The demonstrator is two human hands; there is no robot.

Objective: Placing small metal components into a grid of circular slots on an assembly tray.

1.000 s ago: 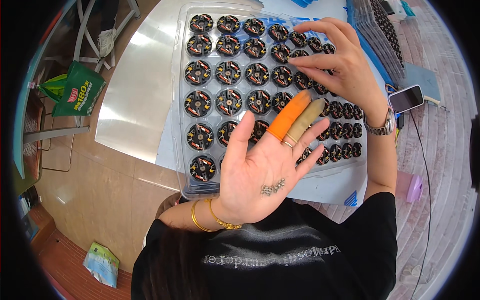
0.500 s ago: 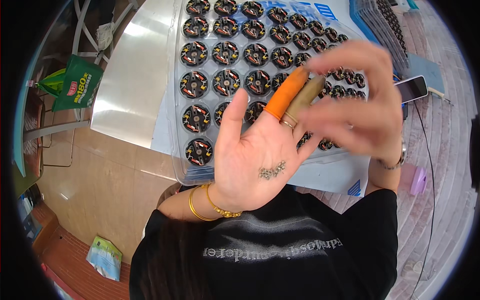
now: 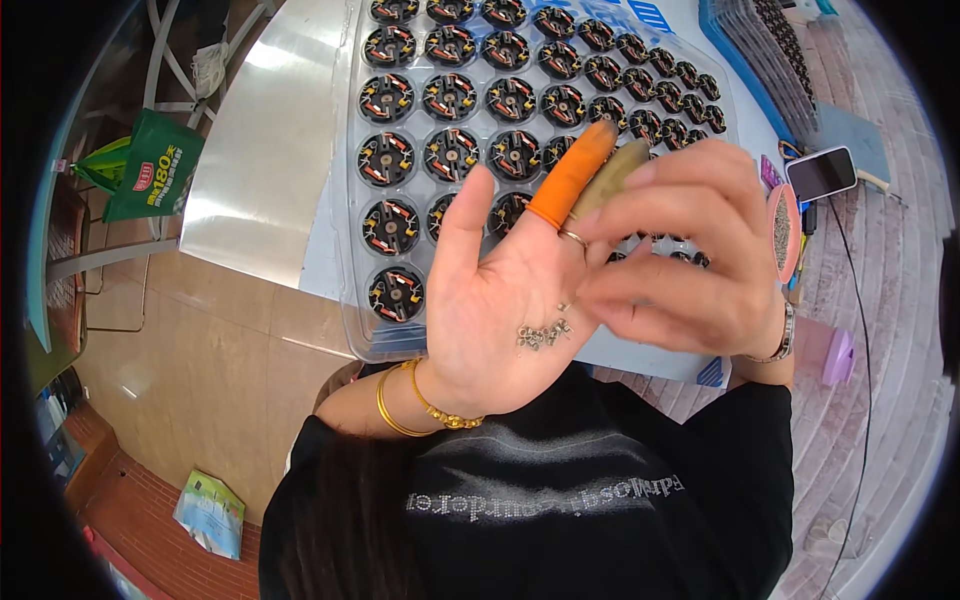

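Observation:
My left hand (image 3: 500, 300) is held palm up with its fingers stretched out. An orange finger cot (image 3: 572, 178) covers the index finger and an olive one (image 3: 607, 183) the middle finger. A small heap of tiny silvery metal pieces (image 3: 543, 335), screw-like in look, lies on the palm. From the right, my right hand (image 3: 690, 250) reaches over with bent fingers. Its lower fingertips are at the palm's edge beside the pieces, smeared by motion; whether they pinch one cannot be made out. Beneath both hands is a clear plastic tray (image 3: 352, 290) with rows of round black parts (image 3: 452, 156).
A pink dish (image 3: 784, 235) of tiny pieces stands right of my right wrist, near a phone (image 3: 822, 174) and a black cable (image 3: 862, 370). Stacked trays (image 3: 755, 60) are at the far right. A green bag (image 3: 155, 165) hangs at left, beside the metal tabletop (image 3: 260, 130).
My right hand has come down from above the fingers toward the left palm's edge, uncovering the pink dish. My left hand stays nearly in place.

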